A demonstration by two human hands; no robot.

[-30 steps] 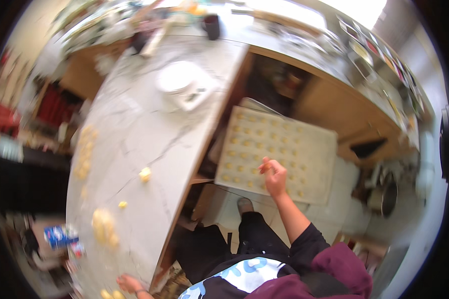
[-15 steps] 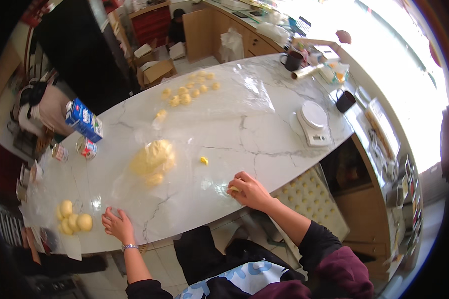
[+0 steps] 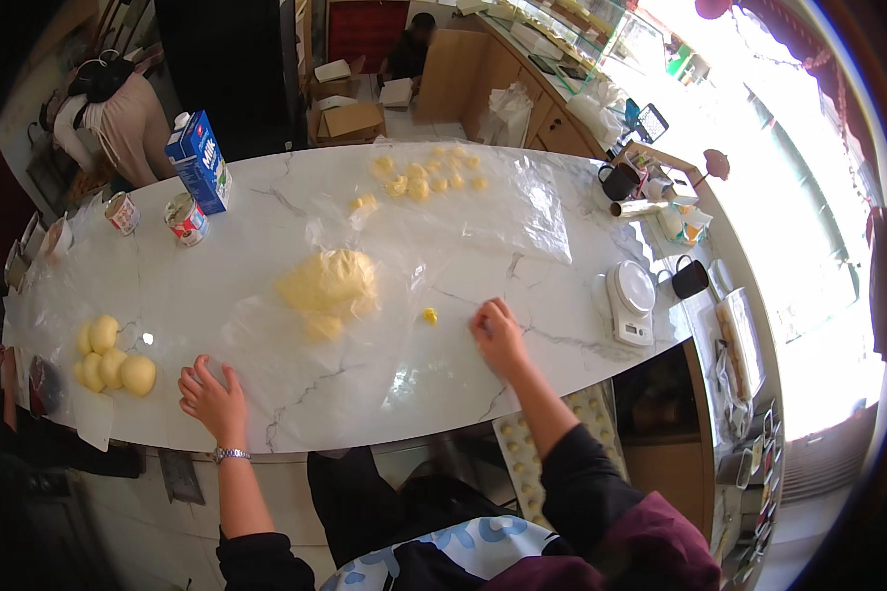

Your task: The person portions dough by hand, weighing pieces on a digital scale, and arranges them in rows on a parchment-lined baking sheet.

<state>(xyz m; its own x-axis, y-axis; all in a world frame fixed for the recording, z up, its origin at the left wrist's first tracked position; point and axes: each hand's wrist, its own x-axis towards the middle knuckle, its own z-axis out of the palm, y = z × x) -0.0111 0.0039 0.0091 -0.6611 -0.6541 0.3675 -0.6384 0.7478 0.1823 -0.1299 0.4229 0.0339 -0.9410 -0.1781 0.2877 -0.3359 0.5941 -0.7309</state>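
My left hand (image 3: 214, 399) rests at the near edge of the marble table with its fingers spread and nothing in them, right of several smooth dough balls (image 3: 138, 375). Farther right, my right hand (image 3: 500, 338) is over the tabletop, its fingers curled closed and pointing down; what they hold, if anything, is hidden. A small bright yellow lump (image 3: 430, 315) lies just left of it. Between my hands, farther back, a large mound of yellow dough (image 3: 335, 283) sits under clear plastic film. Several small yellow dough pieces (image 3: 418, 187) lie on plastic film at the far side.
A blue milk carton (image 3: 203, 167) and two open cans, the larger a red-and-white can (image 3: 186, 221), stand at the far left. At the right are a white kitchen scale (image 3: 631, 301) and dark mugs (image 3: 690, 279). Below the table's edge is a tray (image 3: 524, 471) of small dough pieces.
My right hand has moved away from the near edge, farther onto the table; the pale piece seen under its fingers before no longer shows. The view has shifted. My left hand stays spread.
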